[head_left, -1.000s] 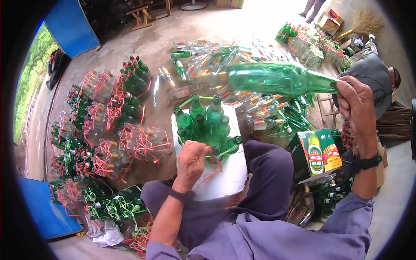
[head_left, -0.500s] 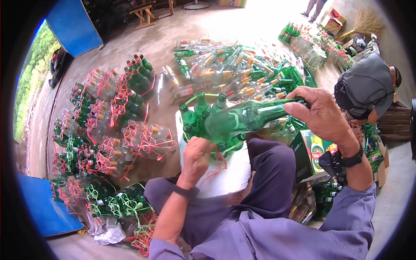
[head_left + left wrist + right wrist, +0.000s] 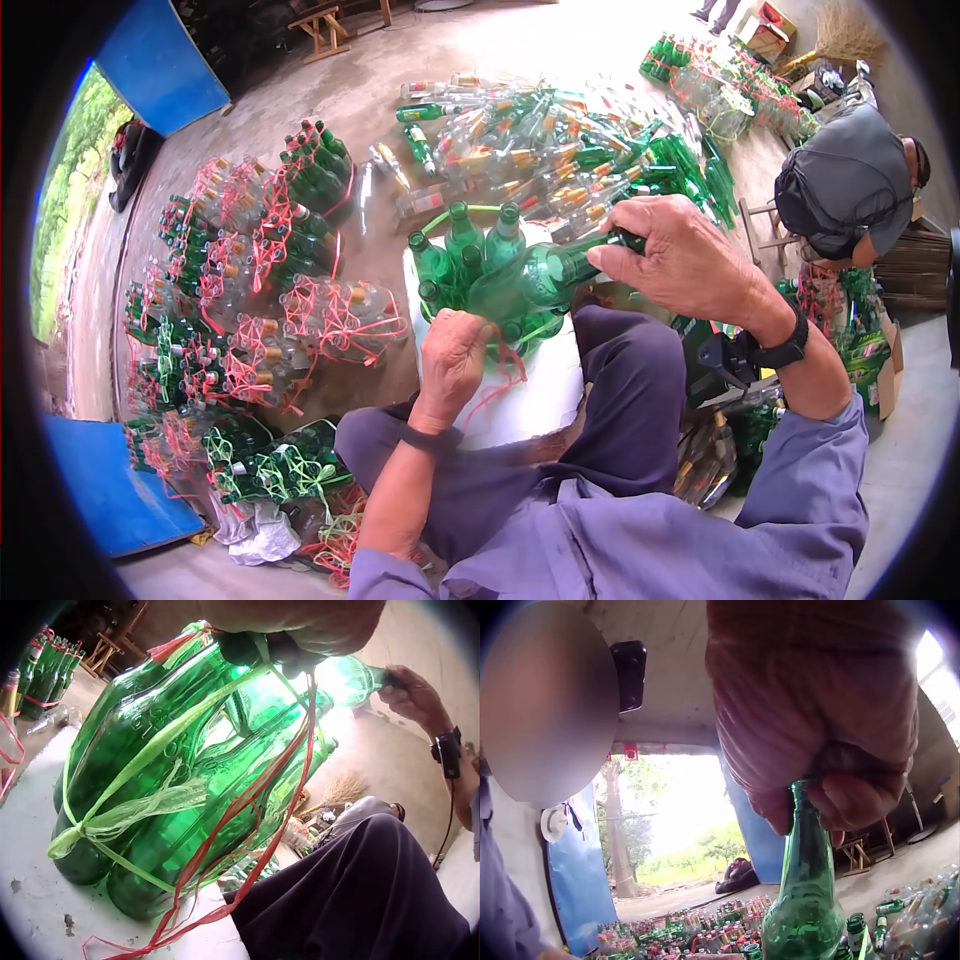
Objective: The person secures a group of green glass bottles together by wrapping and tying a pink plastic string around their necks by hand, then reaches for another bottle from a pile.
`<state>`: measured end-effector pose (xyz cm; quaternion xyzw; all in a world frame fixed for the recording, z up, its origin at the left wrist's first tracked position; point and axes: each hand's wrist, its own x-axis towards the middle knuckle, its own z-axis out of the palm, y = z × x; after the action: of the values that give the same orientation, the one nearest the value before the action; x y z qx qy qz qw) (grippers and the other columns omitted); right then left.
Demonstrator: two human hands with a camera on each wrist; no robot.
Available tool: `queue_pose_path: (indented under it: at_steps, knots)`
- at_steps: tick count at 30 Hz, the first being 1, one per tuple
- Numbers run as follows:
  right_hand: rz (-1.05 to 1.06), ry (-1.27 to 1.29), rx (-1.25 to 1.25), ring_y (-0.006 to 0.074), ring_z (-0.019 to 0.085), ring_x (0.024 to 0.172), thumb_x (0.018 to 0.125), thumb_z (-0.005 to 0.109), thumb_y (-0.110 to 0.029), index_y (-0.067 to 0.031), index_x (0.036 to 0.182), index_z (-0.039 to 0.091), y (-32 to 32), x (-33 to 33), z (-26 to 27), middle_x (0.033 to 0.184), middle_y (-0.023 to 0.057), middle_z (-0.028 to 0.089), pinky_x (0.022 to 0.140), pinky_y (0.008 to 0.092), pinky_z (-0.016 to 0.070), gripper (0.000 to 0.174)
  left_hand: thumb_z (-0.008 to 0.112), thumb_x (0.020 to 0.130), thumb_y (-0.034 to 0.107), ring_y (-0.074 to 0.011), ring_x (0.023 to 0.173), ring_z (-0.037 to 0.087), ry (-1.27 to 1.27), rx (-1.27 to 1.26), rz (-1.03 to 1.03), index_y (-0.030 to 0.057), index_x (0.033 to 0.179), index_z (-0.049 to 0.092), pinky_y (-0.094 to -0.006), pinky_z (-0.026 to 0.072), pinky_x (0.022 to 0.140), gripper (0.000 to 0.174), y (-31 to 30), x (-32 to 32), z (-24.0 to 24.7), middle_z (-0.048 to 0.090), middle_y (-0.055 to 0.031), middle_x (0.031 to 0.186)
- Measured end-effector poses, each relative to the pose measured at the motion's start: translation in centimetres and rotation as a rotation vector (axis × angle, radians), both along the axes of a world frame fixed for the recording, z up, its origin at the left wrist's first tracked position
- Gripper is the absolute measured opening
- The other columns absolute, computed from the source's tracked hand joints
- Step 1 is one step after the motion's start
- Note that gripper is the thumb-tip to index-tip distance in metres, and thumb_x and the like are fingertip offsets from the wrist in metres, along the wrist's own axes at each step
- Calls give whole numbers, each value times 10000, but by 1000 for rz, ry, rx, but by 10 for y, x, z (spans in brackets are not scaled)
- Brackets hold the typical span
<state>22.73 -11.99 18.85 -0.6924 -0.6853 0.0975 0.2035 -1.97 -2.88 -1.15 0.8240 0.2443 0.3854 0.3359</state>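
Observation:
Green glass bottles (image 3: pixel 461 236) stand bundled on a white block (image 3: pixel 500 410), bound by a light green plastic strap (image 3: pixel 161 724). My left hand (image 3: pixel 450 365) is curled at the bundle's near-left corner and grips a red plastic strap (image 3: pixel 281 761), whose ends hang down the bottles; the bottle tops under this hand are hidden. My right hand (image 3: pixel 685 260) holds another green bottle (image 3: pixel 525 283) by its neck, tilted with its base toward the bundle's middle. In the right wrist view, fingers (image 3: pixel 855 802) wrap round that bottle's mouth. Its base overlaps the bundled bottles in the head view.
Tied bundles of bottles (image 3: pixel 300 250) crowd the floor at left. Loose clear and green bottles (image 3: pixel 520 150) lie heaped ahead. Another person (image 3: pixel 850 185) sits bent over at right. A green carton (image 3: pixel 690 340) stands beside my right knee.
The right hand has brought the bottle from high on the right, leftward and down over the bundle, tilting its base downward. The left hand stays at the bundle's corner.

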Motion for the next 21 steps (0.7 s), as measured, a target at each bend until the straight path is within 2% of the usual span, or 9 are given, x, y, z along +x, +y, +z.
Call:
queue_pose_path:
  at_steps: [3,6,10,16,19,21]
  knots:
    - [7,30,-29,394,549,686,894,739,-222,37,808,566,5,-1,-8,733,210,528,634,448,449,323,695,856,5,-314,771,559,3,-1,-3,45,880,650,-413,462,690,64,0,0,0,596,-105,775]
    - [16,8,-97,409,587,695,892,734,-217,37,846,614,11,-6,-9,743,222,567,640,456,471,285,695,863,9,-311,766,554,0,-4,-5,43,879,654,-411,460,687,56,-1,0,2,590,-106,771]
    - [50,26,-22,408,618,695,876,738,-221,42,858,636,14,-8,-19,741,229,593,641,460,487,282,701,869,21,-307,762,552,-6,-6,-3,42,884,661,-408,458,683,47,0,0,1,587,-107,769]
    - [-53,126,-129,385,637,690,846,753,-241,50,817,630,21,-16,-16,732,231,602,637,447,489,318,702,866,20,-308,768,561,18,7,7,38,882,658,-404,463,689,50,0,0,-1,593,-107,774]
    - [-68,135,-79,379,636,679,852,759,-245,43,793,619,21,-21,-18,717,217,600,625,448,481,326,699,862,12,-311,763,560,2,2,-4,33,881,656,-406,464,692,51,0,0,-2,593,-110,773]
    - [-39,100,38,376,639,687,862,774,-255,34,813,612,21,-21,-26,700,203,592,624,449,475,335,698,863,10,-313,762,562,1,1,-4,31,881,655,-407,465,693,51,1,0,-2,596,-111,775]
